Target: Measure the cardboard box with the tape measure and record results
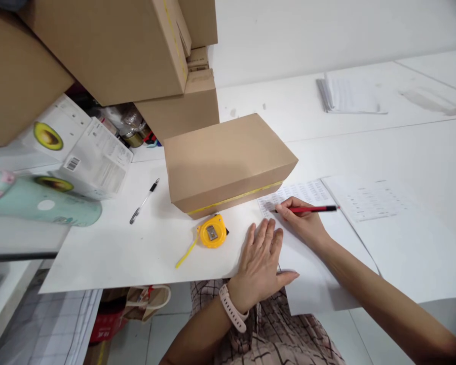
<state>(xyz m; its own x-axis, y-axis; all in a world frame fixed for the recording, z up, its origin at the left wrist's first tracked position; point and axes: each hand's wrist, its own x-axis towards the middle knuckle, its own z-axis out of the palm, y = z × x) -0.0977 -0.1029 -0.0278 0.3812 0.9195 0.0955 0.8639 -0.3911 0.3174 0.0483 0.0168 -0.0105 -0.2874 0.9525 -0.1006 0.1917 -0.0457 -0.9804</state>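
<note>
My right hand (302, 220) is closed around a red and black pen (315, 209), its tip at the printed text on a white sheet (327, 268). My left hand (261, 256) lies flat, fingers spread, at the left edge of that sheet. Just left of it rests a yellow tape measure (212, 232) with a short piece of tape out. Behind both hands is a closed cardboard box (231, 157) with a yellow strip along its side. A second printed sheet (387, 203) adjoins the first on the right.
A clear pen with a black cap (144, 201) lies left of the box. Farther left are a mint bottle (41, 200) and white avocado-print boxes (95, 157). Large cardboard boxes (110, 50) are stacked at the back left. A paper stack (349, 95) sits at the back right of the white table (117, 258).
</note>
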